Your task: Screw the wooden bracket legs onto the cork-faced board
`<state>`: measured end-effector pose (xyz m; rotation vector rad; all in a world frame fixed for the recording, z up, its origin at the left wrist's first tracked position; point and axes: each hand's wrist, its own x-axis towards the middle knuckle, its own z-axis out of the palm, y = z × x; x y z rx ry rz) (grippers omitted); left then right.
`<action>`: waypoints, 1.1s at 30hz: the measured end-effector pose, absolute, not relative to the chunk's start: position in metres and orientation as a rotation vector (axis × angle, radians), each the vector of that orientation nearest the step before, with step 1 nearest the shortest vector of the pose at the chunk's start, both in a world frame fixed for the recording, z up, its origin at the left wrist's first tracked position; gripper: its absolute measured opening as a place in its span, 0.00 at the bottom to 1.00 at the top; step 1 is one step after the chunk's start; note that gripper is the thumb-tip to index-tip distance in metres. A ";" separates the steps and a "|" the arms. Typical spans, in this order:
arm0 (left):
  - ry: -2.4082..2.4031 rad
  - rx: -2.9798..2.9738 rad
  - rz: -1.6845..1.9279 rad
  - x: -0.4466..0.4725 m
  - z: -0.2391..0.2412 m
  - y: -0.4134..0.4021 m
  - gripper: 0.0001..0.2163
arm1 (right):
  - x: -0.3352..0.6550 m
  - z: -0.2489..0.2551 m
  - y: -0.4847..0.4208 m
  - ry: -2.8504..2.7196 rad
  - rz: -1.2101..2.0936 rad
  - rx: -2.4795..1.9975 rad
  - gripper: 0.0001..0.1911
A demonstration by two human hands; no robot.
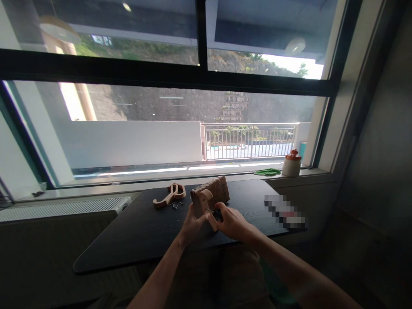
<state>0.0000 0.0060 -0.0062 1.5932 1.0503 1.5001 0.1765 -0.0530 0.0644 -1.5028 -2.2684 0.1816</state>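
A rough brown wooden block (220,188) rests tilted on the dark table, and a smooth pale wooden hook (204,198) lies against its near face. My left hand (192,225) is closed around the hook and the lower edge of the block. In my right hand (232,219) is a screwdriver (218,213) with a dark handle, mostly hidden by the fingers; its thin shaft points left at the hook's face. Whether its tip sits in a screw is too small to tell. Left of the block lie more wooden hooks (170,195) and several small screws (175,206).
The dark table (128,242) has a rounded front left corner. A blurred-out item (285,211) lies at its right end. A green cloth (268,172) and a white jar (292,165) with an orange lid stand on the windowsill. A radiator (71,208) is at the left.
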 end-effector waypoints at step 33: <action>1.083 1.588 1.495 0.000 -0.007 0.006 0.22 | 0.163 0.073 -0.059 -2.249 -0.030 -1.584 0.19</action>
